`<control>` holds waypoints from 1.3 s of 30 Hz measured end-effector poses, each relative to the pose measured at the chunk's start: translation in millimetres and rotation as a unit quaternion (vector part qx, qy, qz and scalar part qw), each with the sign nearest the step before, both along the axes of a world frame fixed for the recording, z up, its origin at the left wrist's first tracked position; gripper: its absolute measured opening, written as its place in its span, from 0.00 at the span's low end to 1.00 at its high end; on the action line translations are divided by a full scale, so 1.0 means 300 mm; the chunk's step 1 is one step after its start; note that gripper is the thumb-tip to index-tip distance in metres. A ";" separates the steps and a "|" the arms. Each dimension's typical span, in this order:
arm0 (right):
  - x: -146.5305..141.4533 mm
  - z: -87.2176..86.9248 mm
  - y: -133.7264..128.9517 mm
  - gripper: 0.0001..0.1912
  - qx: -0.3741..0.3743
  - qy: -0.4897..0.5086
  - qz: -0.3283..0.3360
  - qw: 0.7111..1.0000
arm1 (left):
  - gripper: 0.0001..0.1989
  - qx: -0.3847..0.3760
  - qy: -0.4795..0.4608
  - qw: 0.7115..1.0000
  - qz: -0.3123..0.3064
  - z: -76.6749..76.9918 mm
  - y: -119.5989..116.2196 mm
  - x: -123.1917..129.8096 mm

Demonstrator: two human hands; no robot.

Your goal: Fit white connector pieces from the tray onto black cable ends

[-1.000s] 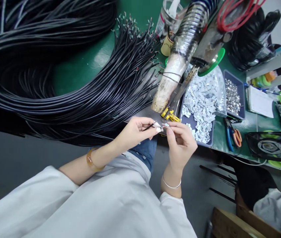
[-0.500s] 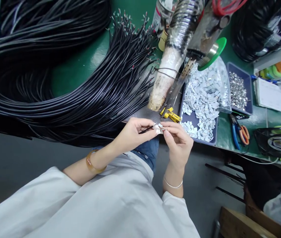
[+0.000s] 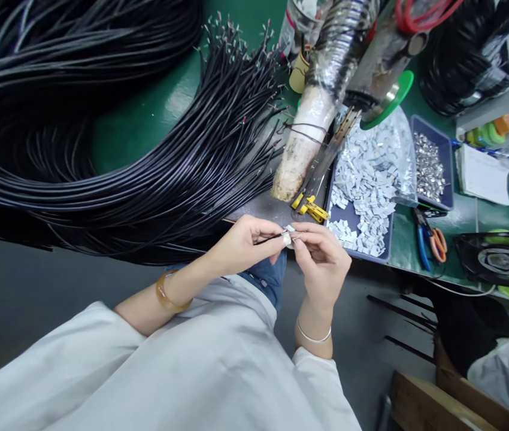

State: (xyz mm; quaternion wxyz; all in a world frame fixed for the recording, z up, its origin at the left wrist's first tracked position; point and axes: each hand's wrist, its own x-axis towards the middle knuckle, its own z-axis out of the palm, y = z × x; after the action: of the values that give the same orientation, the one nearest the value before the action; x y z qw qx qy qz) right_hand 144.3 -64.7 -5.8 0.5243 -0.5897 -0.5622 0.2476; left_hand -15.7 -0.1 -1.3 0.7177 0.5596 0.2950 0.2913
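Observation:
My left hand (image 3: 251,244) is closed around the end of a thin black cable (image 3: 261,241), its thumb and fingers pinched together. Against its tip my right hand (image 3: 325,258) is closed too, thumb and index finger on the fine wire end (image 3: 296,237). A small white piece (image 3: 287,238) shows at the left fingertips; whether it is a tag or a thumb covering I cannot tell. Just beyond the hands lies a yellow clamp-like tool (image 3: 311,208). Many black cables (image 3: 182,161) with stripped ends lie to the left.
A tray (image 3: 384,258) of small pale blue-white pieces is right of my hands, beside a tray (image 3: 450,173) of metal parts. Pliers (image 3: 429,239) and a fan (image 3: 501,260) lie farther right. An extraction duct (image 3: 302,143) and a solder spool (image 3: 391,99) overhang the green table.
Both hands stay together at the table edge with the cable. The fingers have shifted slightly around its tip, and the view has turned a little.

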 end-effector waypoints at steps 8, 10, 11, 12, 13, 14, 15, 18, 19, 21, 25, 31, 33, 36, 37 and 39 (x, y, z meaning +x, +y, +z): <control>-0.004 -0.028 0.024 0.05 -0.026 0.133 -0.021 0.990 | 0.05 0.012 -0.065 0.997 0.048 -0.013 0.005 -0.017; -0.008 -0.010 0.011 0.03 0.009 0.075 -0.044 0.996 | 0.05 0.010 -0.060 0.994 0.087 -0.009 0.001 -0.011; -0.010 -0.002 0.004 0.05 0.022 0.041 -0.046 0.998 | 0.05 0.009 -0.057 0.994 0.096 -0.007 0.000 -0.007; -0.012 0.006 -0.003 0.06 0.031 0.010 -0.046 0.998 | 0.05 0.012 -0.052 0.994 0.098 -0.005 -0.001 -0.004; -0.014 0.011 -0.008 0.07 0.033 -0.017 -0.045 0.998 | 0.06 0.018 -0.045 0.994 0.099 -0.004 -0.002 -0.001; -0.017 0.014 -0.012 0.07 0.031 -0.038 -0.045 0.998 | 0.05 0.025 -0.037 0.994 0.101 -0.003 -0.003 0.001; -0.019 0.016 -0.015 0.07 0.028 -0.053 -0.045 0.997 | 0.05 0.034 -0.026 0.994 0.103 -0.002 -0.005 0.003; -0.025 0.011 -0.016 0.05 0.023 -0.054 -0.045 0.997 | 0.05 0.061 0.009 0.993 0.098 -0.003 -0.011 0.009; -0.026 0.008 -0.015 0.05 0.021 -0.041 -0.042 0.998 | 0.06 0.064 0.014 0.994 0.092 -0.002 -0.013 0.011; -0.025 0.001 -0.009 0.04 0.016 -0.004 -0.028 0.999 | 0.07 0.055 0.006 0.995 0.084 -0.002 -0.018 0.015; -0.013 -0.005 0.006 0.04 0.047 0.050 -0.055 0.996 | 0.07 -0.022 -0.041 0.994 0.097 0.003 -0.017 0.017; -0.027 0.008 -0.008 0.09 0.205 -0.130 -0.124 0.962 | 0.05 -0.108 -0.062 0.986 0.113 0.016 0.011 0.018; -0.042 0.005 -0.018 0.10 0.228 -0.178 -0.085 0.953 | 0.05 -0.097 -0.052 0.985 0.130 0.020 0.017 0.021; -0.054 -0.010 -0.022 0.10 0.221 -0.194 -0.055 0.954 | 0.04 -0.070 -0.037 0.986 0.147 0.021 0.022 0.025; -0.054 -0.016 -0.020 0.09 0.213 -0.188 -0.059 0.957 | 0.04 -0.063 -0.034 0.986 0.150 0.021 0.022 0.025; -0.047 -0.026 -0.011 0.08 0.193 -0.158 -0.083 0.965 | 0.04 -0.056 -0.030 0.986 0.154 0.019 0.020 0.026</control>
State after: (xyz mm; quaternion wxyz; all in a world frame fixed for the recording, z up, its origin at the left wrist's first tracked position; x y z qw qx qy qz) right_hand 130.4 -68.1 -13.5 0.5510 -0.5540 -0.6240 -0.0066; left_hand -7.8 6.0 4.4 0.7030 0.4574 0.3715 0.3981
